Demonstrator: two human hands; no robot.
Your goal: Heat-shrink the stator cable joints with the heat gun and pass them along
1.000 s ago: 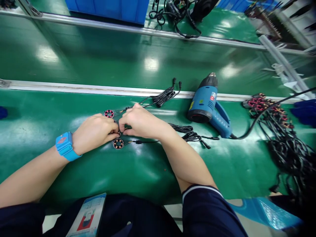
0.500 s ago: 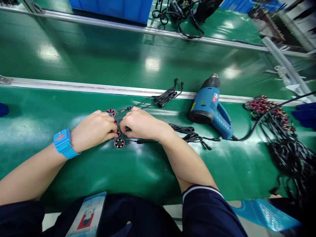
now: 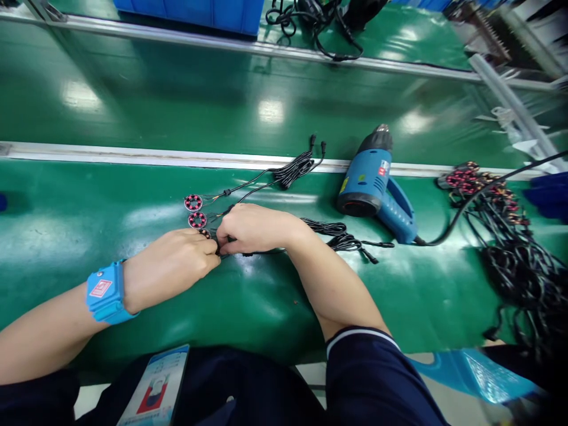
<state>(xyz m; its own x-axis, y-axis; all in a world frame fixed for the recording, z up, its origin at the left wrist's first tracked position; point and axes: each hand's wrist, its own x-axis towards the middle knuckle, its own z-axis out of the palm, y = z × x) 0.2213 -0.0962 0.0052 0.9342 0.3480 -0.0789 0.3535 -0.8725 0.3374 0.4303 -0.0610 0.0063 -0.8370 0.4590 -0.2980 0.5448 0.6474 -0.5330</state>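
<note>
My left hand (image 3: 175, 260), with a blue strap (image 3: 109, 293) on its wrist, is closed at the lower end of a column of small round coils. Its fingertips meet those of my right hand (image 3: 252, 228), which is pinched over thin wires beside the coils. What exactly lies between the fingers is hidden. Two ring-shaped coils with pink windings, an upper one (image 3: 193, 203) and a lower one (image 3: 197, 220), lie uncovered above my left hand. A third coil (image 3: 205, 234) is partly covered. Thin wires run right from the coils to bundled black cables (image 3: 295, 170).
A blue heat gun (image 3: 366, 180) stands to the right, its cord running right. Further right is a pile of coils (image 3: 483, 189) with tangled black cables (image 3: 523, 278). Behind, a blue bin (image 3: 199, 13) and more cables (image 3: 328, 26) sit on a raised shelf edged by a metal rail.
My left hand has moved down and off the upper coils, which now show. My right hand has shifted slightly down beside it. The lowest coil is now covered by my hands.
</note>
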